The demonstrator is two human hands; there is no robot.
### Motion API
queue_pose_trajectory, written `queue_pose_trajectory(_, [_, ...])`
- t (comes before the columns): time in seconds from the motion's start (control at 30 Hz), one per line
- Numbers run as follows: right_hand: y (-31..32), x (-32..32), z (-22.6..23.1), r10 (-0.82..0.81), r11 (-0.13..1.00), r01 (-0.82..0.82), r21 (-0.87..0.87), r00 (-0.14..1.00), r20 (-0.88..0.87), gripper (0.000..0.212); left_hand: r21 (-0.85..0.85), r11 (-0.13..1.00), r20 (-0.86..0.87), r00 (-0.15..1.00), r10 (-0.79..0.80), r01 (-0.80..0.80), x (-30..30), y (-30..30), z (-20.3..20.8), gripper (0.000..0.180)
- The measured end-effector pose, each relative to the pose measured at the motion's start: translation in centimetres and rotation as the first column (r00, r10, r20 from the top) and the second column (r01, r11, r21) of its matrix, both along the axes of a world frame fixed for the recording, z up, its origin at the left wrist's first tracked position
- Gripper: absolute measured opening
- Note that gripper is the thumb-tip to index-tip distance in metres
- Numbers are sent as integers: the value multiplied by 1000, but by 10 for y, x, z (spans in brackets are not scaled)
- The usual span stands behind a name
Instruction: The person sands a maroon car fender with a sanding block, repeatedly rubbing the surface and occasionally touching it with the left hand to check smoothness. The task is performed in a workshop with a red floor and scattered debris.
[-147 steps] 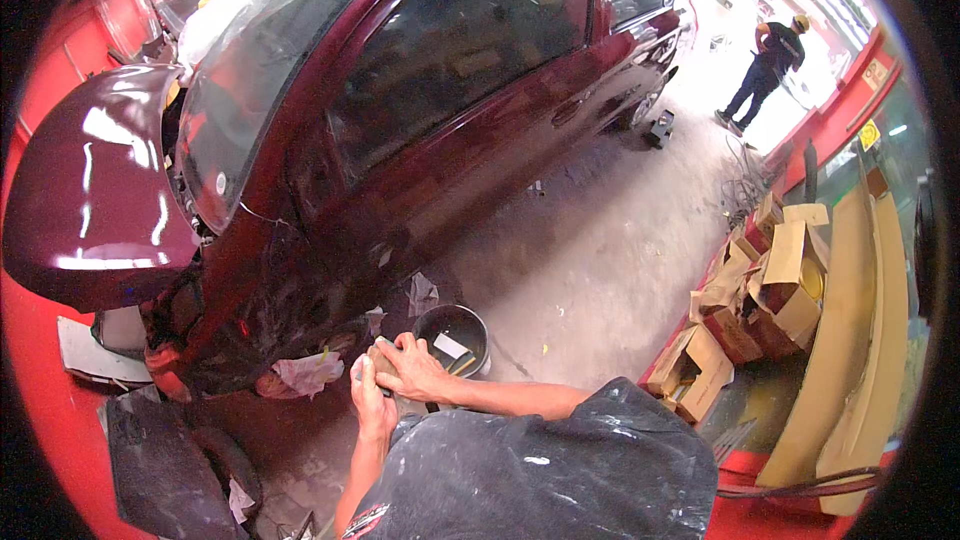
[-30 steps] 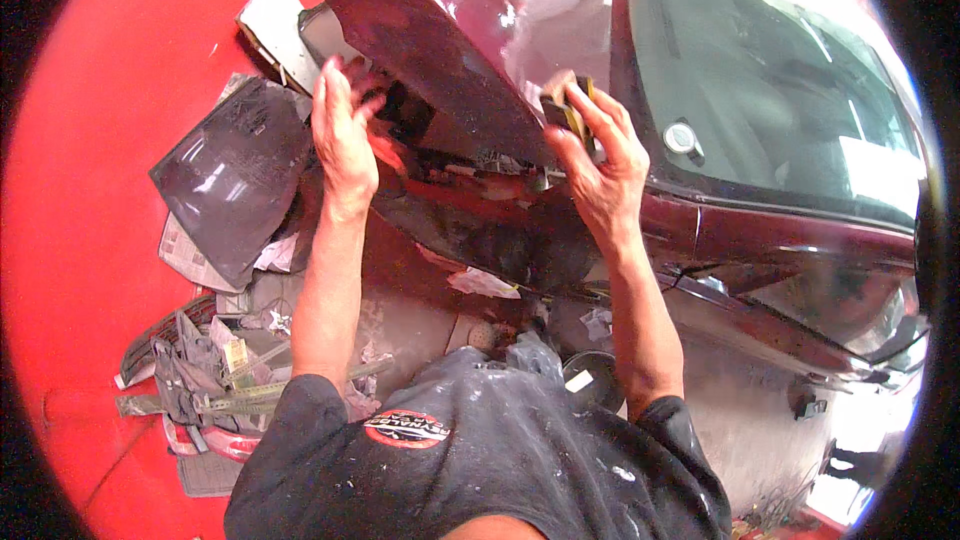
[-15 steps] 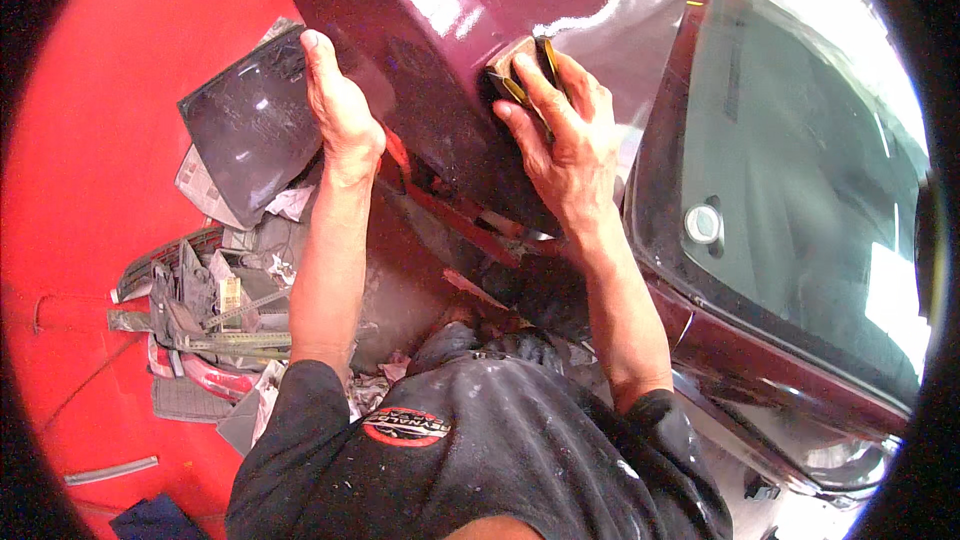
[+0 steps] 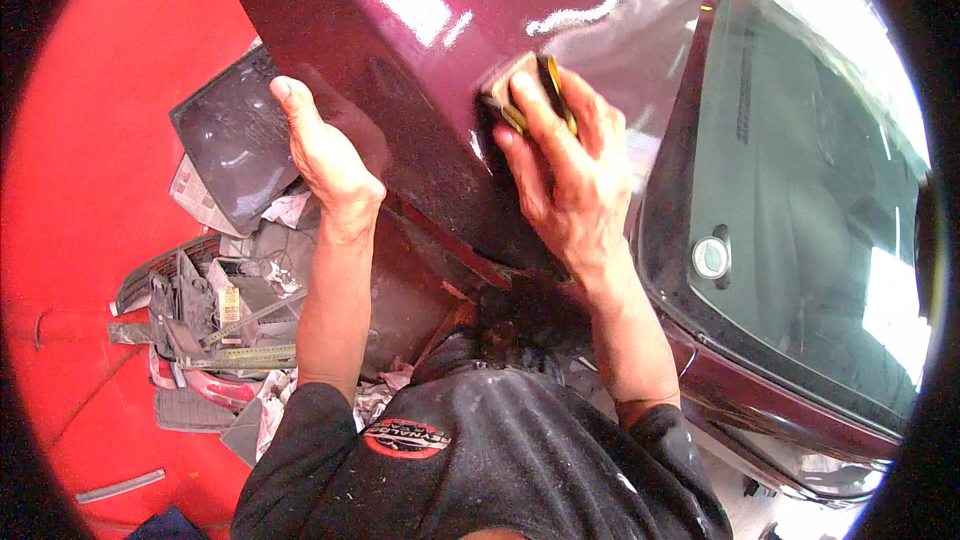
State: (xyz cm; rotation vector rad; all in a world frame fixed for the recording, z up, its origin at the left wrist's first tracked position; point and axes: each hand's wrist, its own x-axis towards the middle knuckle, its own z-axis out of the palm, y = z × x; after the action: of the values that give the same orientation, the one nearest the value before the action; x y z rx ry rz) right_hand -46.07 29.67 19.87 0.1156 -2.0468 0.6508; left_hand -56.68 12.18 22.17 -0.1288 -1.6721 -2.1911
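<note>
One block [image 4: 511, 74] sits clamped in the right hand [image 4: 575, 155] on the maroon hood [image 4: 420, 85]; the left hand [image 4: 328, 155] is at the hood's edge, grip unclear.

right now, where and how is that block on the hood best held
Likely by opposite sides, from above and the near edge, as the right hand holds it: the block is thick-sided, and its underside seems to face the hood.

left hand [image 4: 328, 155] partly hidden, hood [image 4: 430, 85] cut off
</note>
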Motion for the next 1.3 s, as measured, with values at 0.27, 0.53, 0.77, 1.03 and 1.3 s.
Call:
queue_pose_trajectory(0.27, [-12,15,-4,-41,999,43,-32,997,71,51,27,999,-53,998,36,-35,-9,-2,-9,81])
queue_pose_trajectory(0.53, [-12,-11,12,-112,994,111,6,993,35,51,30,989,-105,984,145,-142,-16,-6,-17,77])
queue_pose_trajectory(0.77, [-14,-12,19,-161,987,161,-10,986,44,49,13,988,-135,979,154,-153,-21,-10,-21,77])
queue_pose_trajectory(1.03, [-16,4,7,-108,994,109,-23,994,30,49,20,988,-109,982,155,-154,-17,-3,-18,81])
queue_pose_trajectory(1.3, [15,-9,10,-143,974,140,-176,990,-3,41,-36,989,-138,981,137,-143,-17,-6,-18,85])
